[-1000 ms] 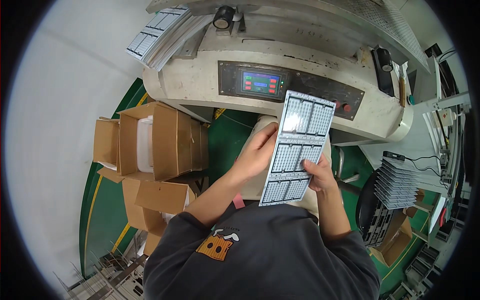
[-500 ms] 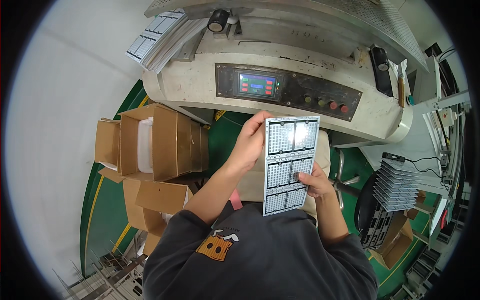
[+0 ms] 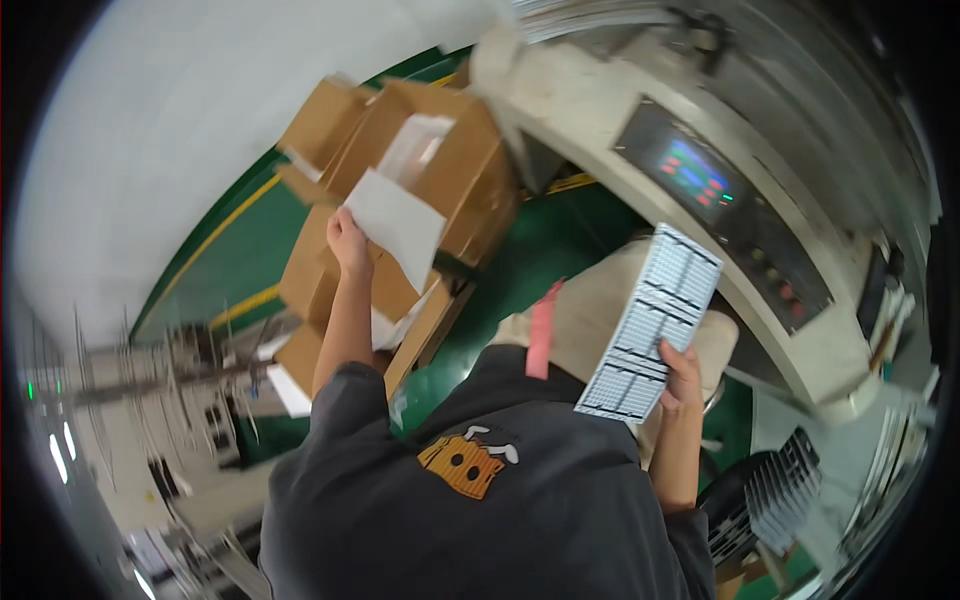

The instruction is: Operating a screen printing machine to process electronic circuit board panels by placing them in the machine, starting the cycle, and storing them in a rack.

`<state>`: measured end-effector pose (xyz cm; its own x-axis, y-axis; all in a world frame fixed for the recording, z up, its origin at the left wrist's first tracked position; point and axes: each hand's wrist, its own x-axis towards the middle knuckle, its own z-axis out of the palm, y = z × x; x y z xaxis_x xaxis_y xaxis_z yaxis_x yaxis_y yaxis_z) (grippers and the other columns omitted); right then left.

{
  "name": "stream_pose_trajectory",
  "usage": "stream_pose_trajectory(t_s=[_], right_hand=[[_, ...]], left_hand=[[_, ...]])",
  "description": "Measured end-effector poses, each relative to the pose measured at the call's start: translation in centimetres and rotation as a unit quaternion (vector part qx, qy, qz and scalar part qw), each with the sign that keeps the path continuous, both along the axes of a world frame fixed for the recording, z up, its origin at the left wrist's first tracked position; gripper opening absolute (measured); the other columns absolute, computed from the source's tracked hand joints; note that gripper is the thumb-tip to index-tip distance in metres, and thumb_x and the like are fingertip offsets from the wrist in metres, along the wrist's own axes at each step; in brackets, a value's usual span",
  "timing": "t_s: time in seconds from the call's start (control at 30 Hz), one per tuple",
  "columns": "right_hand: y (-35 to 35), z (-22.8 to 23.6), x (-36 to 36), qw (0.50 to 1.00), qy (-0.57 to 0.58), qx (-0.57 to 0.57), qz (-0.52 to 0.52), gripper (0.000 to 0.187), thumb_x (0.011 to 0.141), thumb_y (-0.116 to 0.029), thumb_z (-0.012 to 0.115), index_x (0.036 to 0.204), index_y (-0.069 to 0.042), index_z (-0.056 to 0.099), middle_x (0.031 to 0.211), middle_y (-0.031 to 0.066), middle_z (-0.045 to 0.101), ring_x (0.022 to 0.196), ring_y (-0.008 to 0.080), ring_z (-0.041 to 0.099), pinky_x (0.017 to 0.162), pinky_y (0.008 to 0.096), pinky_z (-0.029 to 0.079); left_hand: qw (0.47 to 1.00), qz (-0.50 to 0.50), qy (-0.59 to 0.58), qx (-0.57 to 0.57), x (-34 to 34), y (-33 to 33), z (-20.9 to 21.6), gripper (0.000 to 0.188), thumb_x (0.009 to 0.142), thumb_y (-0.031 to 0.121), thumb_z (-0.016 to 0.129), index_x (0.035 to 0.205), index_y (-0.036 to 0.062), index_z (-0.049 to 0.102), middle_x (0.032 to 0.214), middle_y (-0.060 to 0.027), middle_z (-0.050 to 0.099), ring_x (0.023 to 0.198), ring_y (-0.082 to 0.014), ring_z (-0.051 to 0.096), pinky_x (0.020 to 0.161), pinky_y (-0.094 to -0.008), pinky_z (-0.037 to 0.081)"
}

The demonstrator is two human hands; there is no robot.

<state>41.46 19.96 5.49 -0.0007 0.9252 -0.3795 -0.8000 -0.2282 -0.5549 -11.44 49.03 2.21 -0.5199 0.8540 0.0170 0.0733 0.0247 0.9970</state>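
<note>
Here, left fingers point(image 3: 343, 222) pinch a white sheet point(image 3: 400, 218); right fingers point(image 3: 676, 360), partly hidden, pinch a patterned panel point(image 3: 652, 318).

From afar I'm viewing a factory workshop, with a bulky machine point(image 3: 585, 98) showing a lit screen point(image 3: 692, 174), yellow lines point(image 3: 246, 305) crossing the green floor point(image 3: 530, 265), cartons point(image 3: 478, 155) standing open and a gridded panel point(image 3: 650, 322) being held.
</note>
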Motion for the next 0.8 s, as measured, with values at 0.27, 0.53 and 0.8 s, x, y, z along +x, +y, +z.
stream_pose_trajectory(t_s=[0.27,0.53,0.8], right_hand=[[1.2,0.3,-0.2,0.999,-0.041,-0.015,0.020,0.045,0.094,-0.008,0.066,0.135,0.001,0.053,0.123,0.0152,0.068,0.107,0.0271,0.069,0.093,0.0413,0.058],[1.2,2.4,-1.2,0.998,-0.065,-0.015,0.004,0.045,0.095,-0.010,0.064,0.137,0.001,0.051,0.124,0.0143,0.067,0.110,0.0265,0.068,0.095,0.0406,0.057],[-0.3,1.6,-1.5,0.993,-0.076,-0.053,-0.074,0.049,0.095,-0.013,0.065,0.139,0.000,0.049,0.126,0.0145,0.065,0.111,0.0287,0.067,0.097,0.0423,0.055]], left_hand=[[0.838,0.299,0.328,-0.317,-19.3,-32.0,-14.4,0.039,0.094,0.027,0.056,0.103,-0.0091,0.068,0.102,-0.0308,0.070,0.095,-0.0452,0.069,0.083,-0.0510,0.053],[0.823,0.380,0.022,-0.421,-18.6,-29.4,-19.0,0.026,0.083,0.010,0.069,0.101,-0.0095,0.071,0.101,-0.0228,0.073,0.087,-0.0338,0.072,0.073,-0.0461,0.056],[0.788,0.321,0.114,-0.512,-19.0,-23.1,-17.3,0.034,0.082,0.011,0.074,0.110,-0.0073,0.069,0.107,-0.0204,0.073,0.095,-0.0313,0.072,0.080,-0.0411,0.058]])
